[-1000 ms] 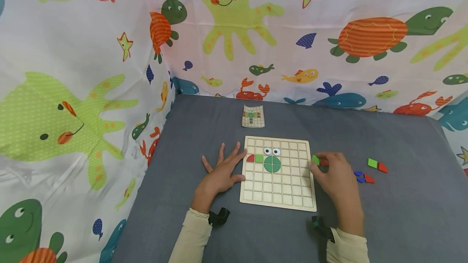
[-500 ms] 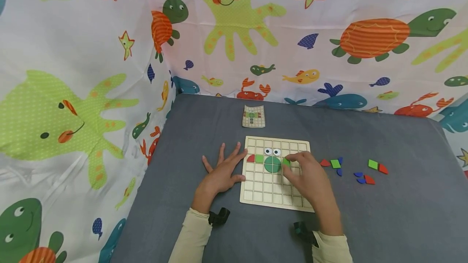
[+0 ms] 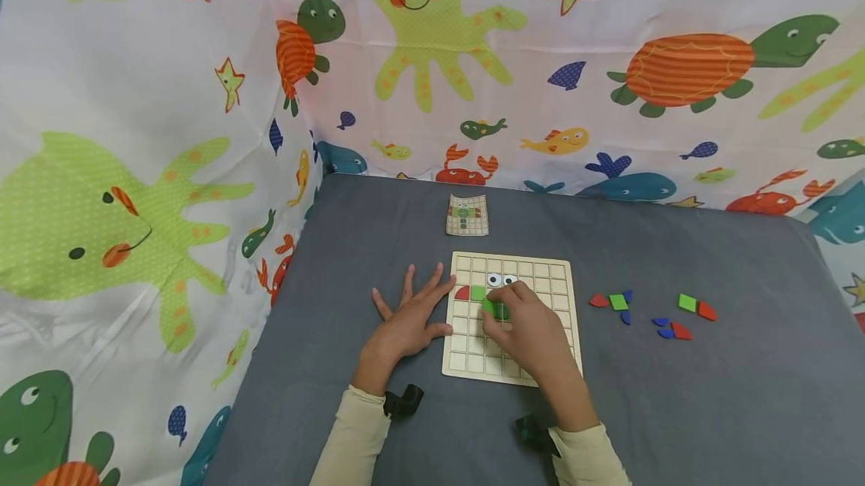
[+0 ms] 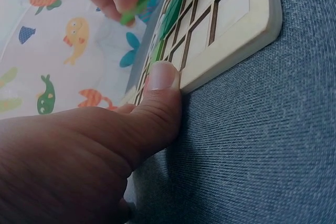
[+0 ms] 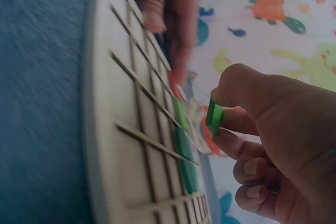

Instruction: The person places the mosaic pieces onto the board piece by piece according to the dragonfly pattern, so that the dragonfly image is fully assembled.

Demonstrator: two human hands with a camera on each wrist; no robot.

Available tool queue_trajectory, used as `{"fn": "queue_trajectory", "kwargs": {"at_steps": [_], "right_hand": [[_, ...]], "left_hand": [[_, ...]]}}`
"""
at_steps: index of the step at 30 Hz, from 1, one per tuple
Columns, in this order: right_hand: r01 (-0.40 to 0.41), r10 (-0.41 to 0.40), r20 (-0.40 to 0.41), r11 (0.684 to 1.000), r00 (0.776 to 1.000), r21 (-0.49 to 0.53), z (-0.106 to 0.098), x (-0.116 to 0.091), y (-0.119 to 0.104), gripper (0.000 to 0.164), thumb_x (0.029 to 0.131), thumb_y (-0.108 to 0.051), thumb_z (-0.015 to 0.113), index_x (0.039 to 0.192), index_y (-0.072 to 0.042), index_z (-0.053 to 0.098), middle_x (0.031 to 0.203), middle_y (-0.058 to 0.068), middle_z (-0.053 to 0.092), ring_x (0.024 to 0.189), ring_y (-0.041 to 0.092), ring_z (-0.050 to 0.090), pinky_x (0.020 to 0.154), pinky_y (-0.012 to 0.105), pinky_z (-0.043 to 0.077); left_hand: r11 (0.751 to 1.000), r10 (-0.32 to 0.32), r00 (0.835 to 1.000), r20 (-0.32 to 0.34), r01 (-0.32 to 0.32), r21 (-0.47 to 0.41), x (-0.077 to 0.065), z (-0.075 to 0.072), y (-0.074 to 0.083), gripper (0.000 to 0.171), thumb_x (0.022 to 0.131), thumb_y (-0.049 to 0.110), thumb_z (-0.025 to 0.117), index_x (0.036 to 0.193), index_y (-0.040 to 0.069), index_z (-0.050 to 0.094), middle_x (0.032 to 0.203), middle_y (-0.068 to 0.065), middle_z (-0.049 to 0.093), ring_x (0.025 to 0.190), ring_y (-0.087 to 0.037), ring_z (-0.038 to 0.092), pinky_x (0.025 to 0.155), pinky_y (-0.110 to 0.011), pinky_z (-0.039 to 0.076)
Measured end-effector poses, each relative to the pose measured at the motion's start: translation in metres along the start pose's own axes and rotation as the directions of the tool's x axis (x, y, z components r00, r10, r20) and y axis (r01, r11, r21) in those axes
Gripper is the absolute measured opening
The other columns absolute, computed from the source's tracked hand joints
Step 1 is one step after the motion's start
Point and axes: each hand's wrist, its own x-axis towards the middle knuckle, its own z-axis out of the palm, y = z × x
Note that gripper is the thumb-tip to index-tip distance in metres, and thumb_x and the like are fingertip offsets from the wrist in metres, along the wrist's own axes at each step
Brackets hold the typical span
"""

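A wooden grid board lies on the grey cloth. My left hand is spread at its left side, the thumb on the board's edge. Between thumb and index finger, my right hand pinches a bright green square tile, held above the board. On the grid sit a red quarter-round piece, another green square tile and two round eye pieces. A dark green circle of pieces lies on the board, partly covered by the right hand in the head view.
Right of the board lie loose tiles: a green square with a red piece and blue pieces, another green square, and more red and blue ones. A small pattern card lies behind the board. Printed curtains border the cloth.
My right hand has picked up the green square tile from beside the board and carried it left, over the dark green circle. The left hand has stayed at the board's left edge.
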Motion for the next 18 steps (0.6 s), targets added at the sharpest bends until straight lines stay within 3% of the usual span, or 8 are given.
{"fn": "queue_trajectory", "kwargs": {"at_steps": [6, 18], "right_hand": [[0.082, -0.083, -0.026, 0.995, 0.996, -0.059, 0.016, 0.005, -0.005, 0.022, 0.091, -0.026, 0.081, 0.106, -0.010, 0.078, 0.101, 0.005, 0.065, 0.070, 0.018, 0.063, 0.055, 0.035, 0.057], [0.130, -0.137, -0.044, 0.983, 0.990, -0.129, 0.027, 0.007, -0.005, 0.019, 0.090, -0.023, 0.081, 0.102, -0.009, 0.077, 0.095, 0.006, 0.064, 0.073, 0.022, 0.064, 0.059, 0.038, 0.058]], "left_hand": [[1.000, 0.013, 1.000, -0.003, -0.013, -0.004, -0.002, -0.001, -0.002, 0.087, 0.093, 0.042, 0.073, 0.169, 0.033, 0.031, 0.178, 0.005, 0.012, 0.162, -0.038, -0.015, 0.106, -0.084, -0.028], [1.000, 0.012, 1.000, 0.006, -0.013, 0.003, 0.000, 0.000, -0.003, 0.087, 0.094, 0.043, 0.073, 0.169, 0.035, 0.029, 0.178, 0.008, 0.009, 0.162, -0.036, -0.017, 0.106, -0.082, -0.030]]}}
